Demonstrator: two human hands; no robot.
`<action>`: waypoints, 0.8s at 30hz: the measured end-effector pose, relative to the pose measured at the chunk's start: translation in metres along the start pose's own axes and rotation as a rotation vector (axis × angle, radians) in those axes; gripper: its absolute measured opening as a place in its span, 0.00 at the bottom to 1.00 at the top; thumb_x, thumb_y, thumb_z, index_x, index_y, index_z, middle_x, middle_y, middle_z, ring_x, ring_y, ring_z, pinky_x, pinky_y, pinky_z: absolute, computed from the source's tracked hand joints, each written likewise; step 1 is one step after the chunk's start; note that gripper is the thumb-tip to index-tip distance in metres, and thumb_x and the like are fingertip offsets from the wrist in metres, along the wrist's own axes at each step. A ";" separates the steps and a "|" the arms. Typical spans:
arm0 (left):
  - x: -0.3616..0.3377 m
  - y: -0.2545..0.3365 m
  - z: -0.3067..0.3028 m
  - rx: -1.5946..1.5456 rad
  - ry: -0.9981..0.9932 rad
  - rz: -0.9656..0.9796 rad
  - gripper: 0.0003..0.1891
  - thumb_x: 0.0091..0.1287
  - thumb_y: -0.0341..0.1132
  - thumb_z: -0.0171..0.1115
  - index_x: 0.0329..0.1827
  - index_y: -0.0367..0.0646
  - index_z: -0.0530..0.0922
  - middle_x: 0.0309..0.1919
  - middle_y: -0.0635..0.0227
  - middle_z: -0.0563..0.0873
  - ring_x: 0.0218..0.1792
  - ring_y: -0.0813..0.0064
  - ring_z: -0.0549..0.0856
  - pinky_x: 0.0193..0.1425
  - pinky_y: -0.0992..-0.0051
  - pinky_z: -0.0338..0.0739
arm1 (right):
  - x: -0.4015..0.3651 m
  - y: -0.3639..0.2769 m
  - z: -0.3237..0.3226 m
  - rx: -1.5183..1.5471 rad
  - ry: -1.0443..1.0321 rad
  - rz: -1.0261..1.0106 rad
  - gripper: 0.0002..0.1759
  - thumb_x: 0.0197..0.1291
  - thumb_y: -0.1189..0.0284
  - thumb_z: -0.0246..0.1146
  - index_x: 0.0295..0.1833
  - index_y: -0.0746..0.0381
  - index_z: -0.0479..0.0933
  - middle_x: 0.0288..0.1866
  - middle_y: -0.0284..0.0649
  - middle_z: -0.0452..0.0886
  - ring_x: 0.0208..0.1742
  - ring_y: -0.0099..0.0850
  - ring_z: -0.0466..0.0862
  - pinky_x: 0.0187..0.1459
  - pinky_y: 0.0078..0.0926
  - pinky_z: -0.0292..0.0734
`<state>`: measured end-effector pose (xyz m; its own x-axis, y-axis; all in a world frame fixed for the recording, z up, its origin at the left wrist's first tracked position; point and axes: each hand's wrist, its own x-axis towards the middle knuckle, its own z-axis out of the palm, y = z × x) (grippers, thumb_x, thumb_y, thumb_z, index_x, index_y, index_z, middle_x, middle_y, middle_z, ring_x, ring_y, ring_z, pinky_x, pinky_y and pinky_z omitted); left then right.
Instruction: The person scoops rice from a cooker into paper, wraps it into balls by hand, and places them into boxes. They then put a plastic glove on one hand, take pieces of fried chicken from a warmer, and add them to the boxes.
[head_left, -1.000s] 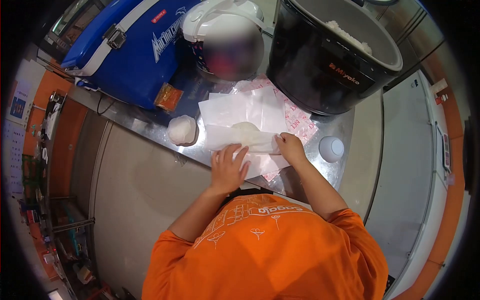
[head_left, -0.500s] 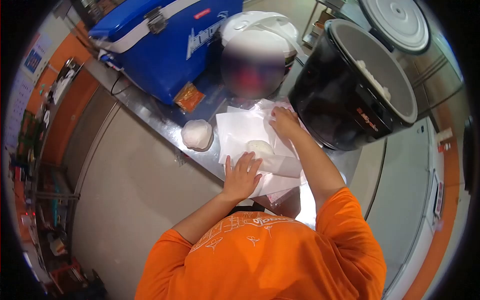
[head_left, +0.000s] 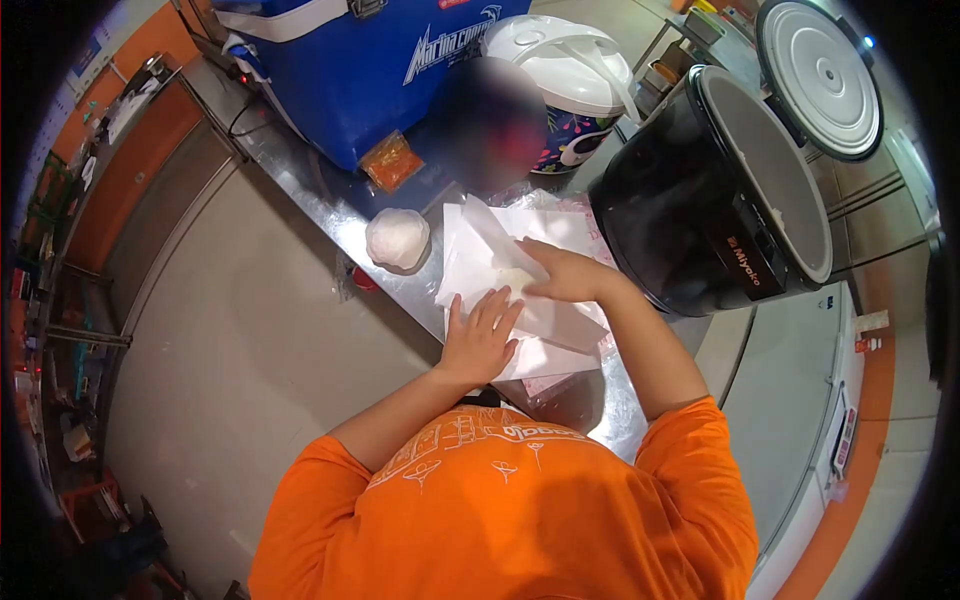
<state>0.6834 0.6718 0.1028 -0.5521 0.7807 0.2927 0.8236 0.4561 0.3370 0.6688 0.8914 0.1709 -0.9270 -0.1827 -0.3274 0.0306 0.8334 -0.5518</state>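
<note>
The left hand (head_left: 480,345) is spread palm down, the left forearm (head_left: 400,415) slanting inward to it. The right hand (head_left: 562,274) points inward, seemingly flat, though its underside is hidden; the right forearm (head_left: 655,345) angles leftward.

Shows white, thin-looking paper (head_left: 565,326) on a metal table (head_left: 622,388), folded over along the near right in a broad, slanting band and raised at the far left in a loose flap with a pointed corner. Lies over more flat white paper, visible around the folds and reaching toward the near edge of the table. Cradles a pale, smooth-looking mound (head_left: 514,277) near the middle, exposed only as a small patch between the folds and otherwise hidden from view.
</note>
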 end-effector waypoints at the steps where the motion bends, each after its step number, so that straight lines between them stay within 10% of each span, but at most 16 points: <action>1: 0.000 0.000 0.000 -0.001 -0.008 -0.017 0.29 0.57 0.43 0.62 0.64 0.53 0.66 0.66 0.60 0.64 0.66 0.63 0.65 0.64 0.40 0.52 | 0.001 0.002 0.005 0.060 0.061 0.034 0.39 0.55 0.59 0.62 0.67 0.69 0.60 0.67 0.56 0.65 0.66 0.46 0.68 0.65 0.30 0.62; 5: 0.003 0.001 0.001 -0.066 -0.047 -0.075 0.28 0.58 0.42 0.61 0.64 0.54 0.66 0.67 0.54 0.62 0.65 0.57 0.65 0.64 0.39 0.52 | -0.021 -0.007 0.010 0.448 0.094 0.050 0.24 0.62 0.69 0.55 0.61 0.69 0.69 0.63 0.55 0.70 0.65 0.49 0.69 0.65 0.32 0.62; 12: 0.004 -0.024 0.009 -0.331 -0.268 -0.090 0.24 0.57 0.39 0.62 0.58 0.51 0.70 0.58 0.56 0.71 0.61 0.55 0.69 0.63 0.42 0.55 | -0.047 -0.020 0.097 -0.292 0.513 -0.110 0.29 0.58 0.73 0.57 0.67 0.64 0.62 0.70 0.50 0.60 0.70 0.47 0.62 0.67 0.45 0.57; 15: -0.018 -0.081 0.028 -0.718 0.050 -0.235 0.23 0.54 0.38 0.65 0.54 0.52 0.73 0.55 0.60 0.72 0.57 0.61 0.72 0.63 0.46 0.56 | -0.048 -0.008 0.112 -0.396 0.564 -0.090 0.33 0.56 0.71 0.55 0.69 0.62 0.58 0.73 0.46 0.55 0.72 0.43 0.58 0.68 0.47 0.54; 18: -0.008 -0.064 -0.031 -0.114 0.351 -0.053 0.22 0.51 0.36 0.67 0.52 0.52 0.75 0.55 0.64 0.74 0.58 0.68 0.73 0.64 0.50 0.55 | -0.051 -0.013 0.114 -0.412 0.575 -0.067 0.32 0.56 0.72 0.54 0.69 0.61 0.58 0.73 0.46 0.56 0.72 0.42 0.58 0.69 0.47 0.54; 24: 0.039 -0.075 -0.007 0.087 0.039 0.393 0.11 0.56 0.28 0.58 0.42 0.53 0.77 0.40 0.79 0.82 0.45 0.80 0.81 0.58 0.61 0.63 | -0.064 -0.013 0.112 -0.294 0.731 -0.024 0.29 0.54 0.72 0.58 0.64 0.60 0.65 0.69 0.46 0.62 0.65 0.41 0.67 0.64 0.42 0.62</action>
<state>0.5988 0.6652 0.0956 -0.1958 0.8870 0.4183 0.9800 0.1618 0.1159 0.7700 0.8333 0.1130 -0.9400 0.1015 0.3256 0.0018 0.9561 -0.2930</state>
